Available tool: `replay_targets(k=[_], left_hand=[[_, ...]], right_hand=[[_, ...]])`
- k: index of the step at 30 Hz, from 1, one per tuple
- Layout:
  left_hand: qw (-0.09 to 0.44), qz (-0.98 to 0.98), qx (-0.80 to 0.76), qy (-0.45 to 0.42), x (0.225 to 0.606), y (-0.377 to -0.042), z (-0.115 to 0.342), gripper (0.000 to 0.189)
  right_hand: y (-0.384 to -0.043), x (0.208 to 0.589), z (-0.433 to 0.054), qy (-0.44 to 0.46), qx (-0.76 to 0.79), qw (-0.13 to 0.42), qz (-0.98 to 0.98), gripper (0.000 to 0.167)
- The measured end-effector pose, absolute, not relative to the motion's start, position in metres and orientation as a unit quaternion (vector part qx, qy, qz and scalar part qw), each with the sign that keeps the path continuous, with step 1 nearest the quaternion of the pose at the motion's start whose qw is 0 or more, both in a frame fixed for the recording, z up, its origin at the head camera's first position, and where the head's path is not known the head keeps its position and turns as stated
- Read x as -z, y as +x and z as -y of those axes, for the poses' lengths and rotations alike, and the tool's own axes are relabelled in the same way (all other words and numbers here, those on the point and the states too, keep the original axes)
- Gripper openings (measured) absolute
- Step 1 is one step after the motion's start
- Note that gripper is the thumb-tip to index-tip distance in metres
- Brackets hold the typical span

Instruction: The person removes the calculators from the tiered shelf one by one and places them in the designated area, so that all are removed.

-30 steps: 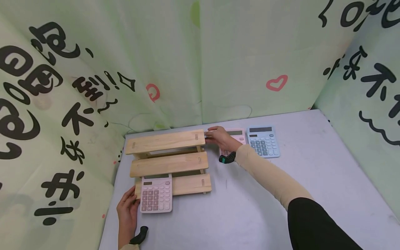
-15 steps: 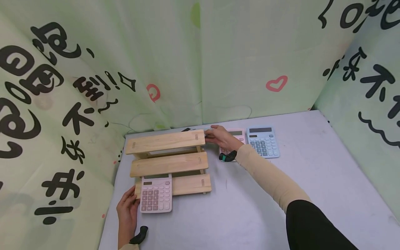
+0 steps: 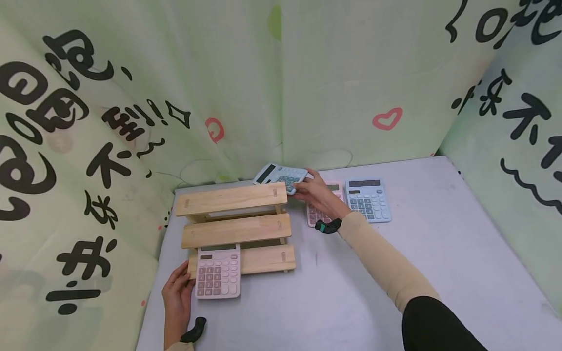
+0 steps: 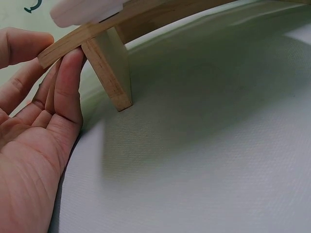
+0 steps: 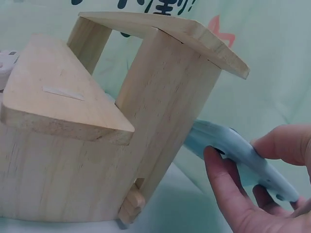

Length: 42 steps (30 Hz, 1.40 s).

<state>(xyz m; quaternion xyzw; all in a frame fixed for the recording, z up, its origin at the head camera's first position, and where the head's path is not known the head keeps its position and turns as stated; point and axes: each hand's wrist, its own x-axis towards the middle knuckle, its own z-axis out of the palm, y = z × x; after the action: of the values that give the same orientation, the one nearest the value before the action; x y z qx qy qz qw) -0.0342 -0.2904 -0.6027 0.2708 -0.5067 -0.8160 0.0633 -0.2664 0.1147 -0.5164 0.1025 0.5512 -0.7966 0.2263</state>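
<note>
A three-tier wooden stand [image 3: 236, 231] is on the table, a pink calculator [image 3: 218, 273] leaning on its lowest tier at the left. My left hand [image 3: 177, 291] pinches the left end of that lowest tier; the left wrist view shows thumb above and fingers below the board [image 4: 65, 46]. Behind the top tier, my right hand [image 3: 319, 197] holds a blue calculator [image 3: 281, 174] by its right end, tilted, its lower part hidden by the stand. In the right wrist view, thumb and fingers grip the edge of this calculator [image 5: 243, 155] beside the stand's side panel [image 5: 165, 87].
Right of the stand, a second pink calculator [image 3: 312, 215] lies partly under the right forearm. Another blue calculator [image 3: 368, 201] lies beside it. A green printed curtain [image 3: 333, 97] rises behind the white table [image 3: 342, 282] and along both sides.
My right hand has lifted the blue calculator from behind the stand, where it was nearly hidden, so its face shows above the top tier. My left hand has stayed on the stand.
</note>
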Motion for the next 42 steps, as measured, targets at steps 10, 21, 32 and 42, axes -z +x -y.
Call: replay_targets(k=[10, 21, 32, 42], left_hand=[[0.065, 0.512, 0.815, 0.264, 0.605, -0.033, 0.292, 0.039], [0.060, 0.505, 0.808, 0.297, 0.605, -0.034, 0.296, 0.043], [0.061, 0.509, 0.809, 0.288, 0.604, -0.033, 0.295, 0.040], [0.066, 0.501, 0.822, 0.264, 0.605, -0.035, 0.293, 0.035]], right_hand=[[-0.238, 0.516, -0.134, 0.079, 0.805, 0.170, -0.563, 0.092], [-0.214, 0.520, -0.154, 0.052, 0.824, 0.102, -0.554, 0.090], [-0.190, 0.521, -0.181, 0.052, 0.827, 0.020, -0.560, 0.087], [-0.160, 0.526, -0.211, 0.075, 0.835, -0.040, -0.543, 0.080]])
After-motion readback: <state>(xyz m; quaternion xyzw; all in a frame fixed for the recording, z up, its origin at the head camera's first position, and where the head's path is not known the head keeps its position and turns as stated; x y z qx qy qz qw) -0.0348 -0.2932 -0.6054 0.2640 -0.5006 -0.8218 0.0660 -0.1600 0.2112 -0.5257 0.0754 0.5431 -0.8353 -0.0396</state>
